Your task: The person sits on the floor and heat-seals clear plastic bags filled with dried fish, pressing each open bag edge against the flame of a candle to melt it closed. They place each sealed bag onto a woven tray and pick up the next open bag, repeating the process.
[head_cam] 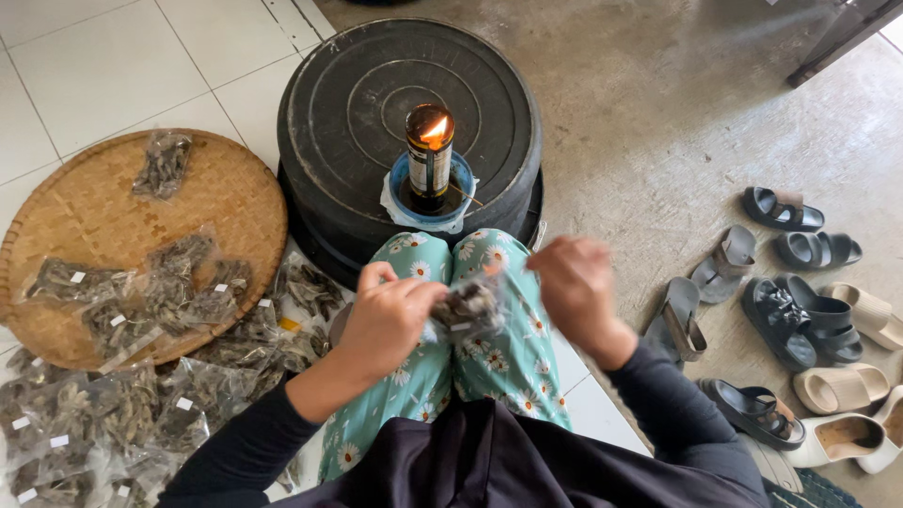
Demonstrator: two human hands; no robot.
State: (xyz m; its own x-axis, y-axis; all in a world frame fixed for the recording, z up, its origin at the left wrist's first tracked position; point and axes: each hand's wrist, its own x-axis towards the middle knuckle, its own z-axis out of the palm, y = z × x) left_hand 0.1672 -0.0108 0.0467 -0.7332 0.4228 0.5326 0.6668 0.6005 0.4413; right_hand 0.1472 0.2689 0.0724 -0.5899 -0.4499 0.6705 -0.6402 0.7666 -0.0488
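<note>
Black round plastic tub (pixel 357 85), upside down, ribbed concentric rings on its base, matte and scuffed. On it sits a blue shallow dish (pixel 406 176) with a dark glass bottle lamp (pixel 429 155), upright, small flame at the top. Left of the tub, a flat round woven bamboo tray (pixel 94 202), tan, tight weave, carrying crinkly clear plastic packets (pixel 165 292) of dark dried stuff; more packets spill over the white tile floor beside it. Right side is rough grey concrete with a scatter of sandals (pixel 800 301), black, brown and cream rubber.

Person sits with knees together in teal daisy-print trousers (pixel 489 348), dark long sleeves. Left hand (pixel 386 315) is curled closed, fingers pinching one small clear packet (pixel 466 309) of dark dried pieces, held over the knees just below the lamp. Right hand (pixel 574 282) is motion-blurred, fingers curled in at the packet's other edge; contact looks likely but grip cannot be told for sure.
</note>
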